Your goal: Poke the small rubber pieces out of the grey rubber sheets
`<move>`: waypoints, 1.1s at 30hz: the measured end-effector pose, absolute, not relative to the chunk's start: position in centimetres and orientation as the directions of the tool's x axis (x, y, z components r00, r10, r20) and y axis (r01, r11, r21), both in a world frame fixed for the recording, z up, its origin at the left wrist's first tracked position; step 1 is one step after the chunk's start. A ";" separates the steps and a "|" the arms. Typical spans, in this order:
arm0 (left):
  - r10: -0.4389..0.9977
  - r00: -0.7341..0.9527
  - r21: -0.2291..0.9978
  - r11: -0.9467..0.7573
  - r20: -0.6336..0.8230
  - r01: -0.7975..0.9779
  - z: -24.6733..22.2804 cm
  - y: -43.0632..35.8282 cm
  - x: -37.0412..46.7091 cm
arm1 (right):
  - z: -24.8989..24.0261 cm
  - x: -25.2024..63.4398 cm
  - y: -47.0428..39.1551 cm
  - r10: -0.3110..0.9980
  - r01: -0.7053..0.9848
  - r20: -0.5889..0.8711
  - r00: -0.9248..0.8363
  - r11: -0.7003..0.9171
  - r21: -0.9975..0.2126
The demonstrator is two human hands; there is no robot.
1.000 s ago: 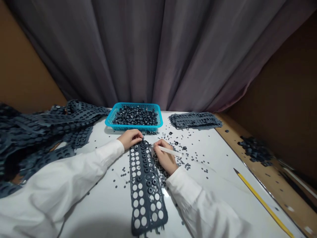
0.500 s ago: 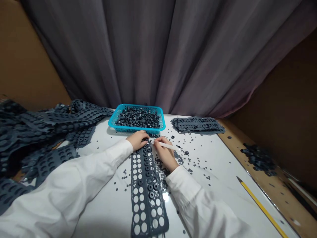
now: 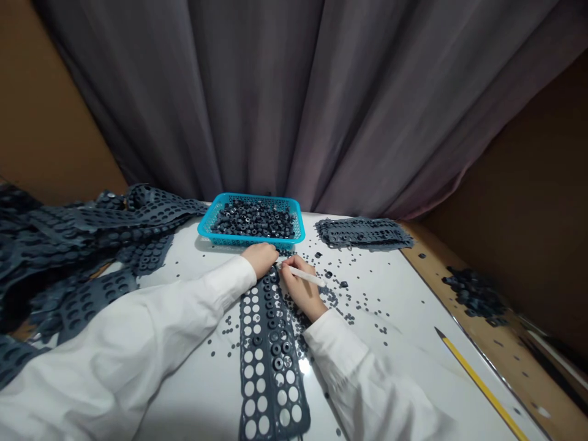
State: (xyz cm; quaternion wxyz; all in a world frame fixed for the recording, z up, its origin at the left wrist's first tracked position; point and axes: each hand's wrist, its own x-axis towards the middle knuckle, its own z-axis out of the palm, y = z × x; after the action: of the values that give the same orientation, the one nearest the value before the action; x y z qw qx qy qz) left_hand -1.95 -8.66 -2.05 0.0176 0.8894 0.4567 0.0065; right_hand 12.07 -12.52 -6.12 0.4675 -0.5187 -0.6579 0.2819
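Note:
A long dark rubber sheet [image 3: 271, 373] with rows of round holes lies on the white table, and small dark rings sit in part of it. My left hand [image 3: 261, 258] is closed at the sheet's far end; its fingertips are partly hidden, so what they pinch cannot be made out. Just to the right, my right hand [image 3: 301, 283] grips a white pen-like tool [image 3: 307, 275], its tip at the sheet's far end beside my left fingers. Behind both hands stands a blue basket [image 3: 206, 231] holding many small dark rings.
Dark perforated sheets [image 3: 101, 239] are heaped at the left. A stack of trimmed strips [image 3: 365, 233] lies at the back right. Small dark discs are scattered around my right hand. A yellow cutter-like tool [image 3: 480, 383] and a dark pile [image 3: 475, 294] are at the right.
My left hand has shifted slightly to the right, and my right hand has moved slightly left, with the white tool tilted a little more. The whole view has shifted slightly.

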 end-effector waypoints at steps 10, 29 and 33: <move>0.742 0.669 0.124 -0.669 0.052 0.733 -3.6 -6.5 -3.5 | -6.4 12.0 -12.9 0.912 0.446 0.401 -0.089 0.396 -0.803; 0.819 0.429 0.479 -0.571 0.381 0.666 -7.0 -8.4 -6.1 | -6.1 12.0 -13.2 0.900 0.459 0.400 -0.172 0.433 -0.776; 0.830 0.401 0.497 -0.554 0.388 0.667 -7.1 -8.3 -6.0 | -6.1 12.0 -13.2 0.897 0.462 0.403 -0.181 0.439 -0.771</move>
State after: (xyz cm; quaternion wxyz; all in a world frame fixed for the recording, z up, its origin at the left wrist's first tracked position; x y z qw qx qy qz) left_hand -6.04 -8.33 -7.10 0.1324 0.8263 0.4531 0.3072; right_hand 12.05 -13.16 -6.10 0.4371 -0.4673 -0.7270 0.2492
